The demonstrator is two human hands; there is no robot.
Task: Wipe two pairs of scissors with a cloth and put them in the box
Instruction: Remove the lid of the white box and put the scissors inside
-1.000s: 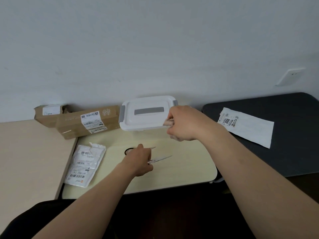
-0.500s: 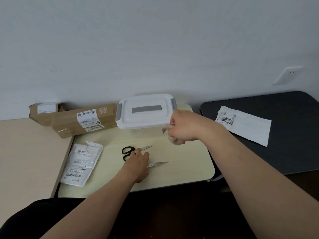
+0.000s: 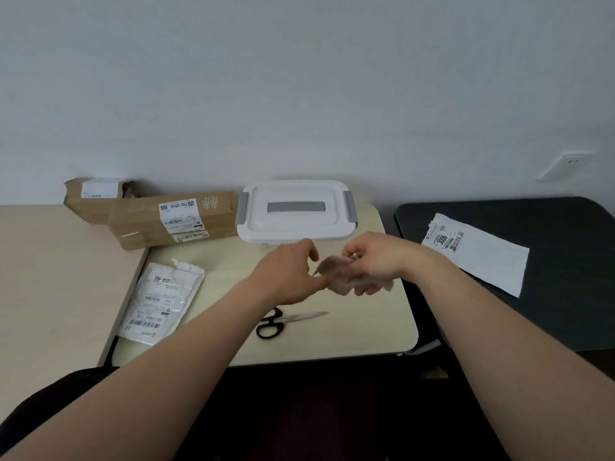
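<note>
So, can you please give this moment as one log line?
right hand: grips cloth | left hand: at cloth, grasp unclear | scissors: one pair on table | box: lid on

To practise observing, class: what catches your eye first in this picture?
Two bare hands meet above the pale table: the right hand grips a crumpled cloth, the left hand beside it. Behind them stands a lidded white box; nearer the person lie black-handled scissors.

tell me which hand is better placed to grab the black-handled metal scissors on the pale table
Left, likely: the left hand is nearer the black-handled scissors; the right hand grips the crumpled beige cloth.
</note>
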